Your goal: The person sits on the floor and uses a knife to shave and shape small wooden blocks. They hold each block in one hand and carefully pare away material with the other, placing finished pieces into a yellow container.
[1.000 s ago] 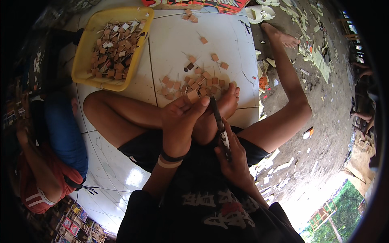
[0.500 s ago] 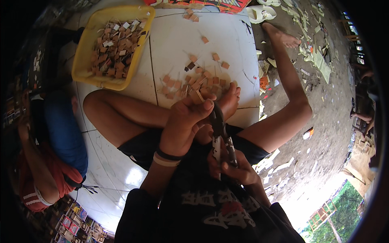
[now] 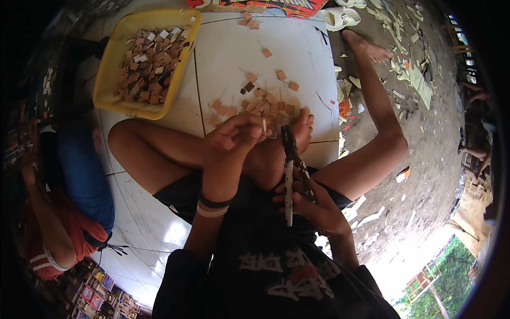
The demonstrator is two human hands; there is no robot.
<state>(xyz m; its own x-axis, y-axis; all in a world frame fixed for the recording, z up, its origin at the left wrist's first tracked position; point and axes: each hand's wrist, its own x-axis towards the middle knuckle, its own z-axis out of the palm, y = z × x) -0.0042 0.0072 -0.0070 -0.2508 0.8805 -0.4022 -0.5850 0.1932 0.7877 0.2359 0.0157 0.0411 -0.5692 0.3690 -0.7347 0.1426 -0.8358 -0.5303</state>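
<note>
Pale sliver [image 3: 264,125] pinched upright in left hand [image 3: 234,139] fingers, centre frame; just right of it, pliers [image 3: 290,170] gripped by right hand [image 3: 311,204], long axis vertical, tips up.

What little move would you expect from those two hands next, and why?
Probably the left hand brings its small pale sliver to the pliers in the right hand. The sliver is pinched beside the pliers' tips, not yet between them.
</note>
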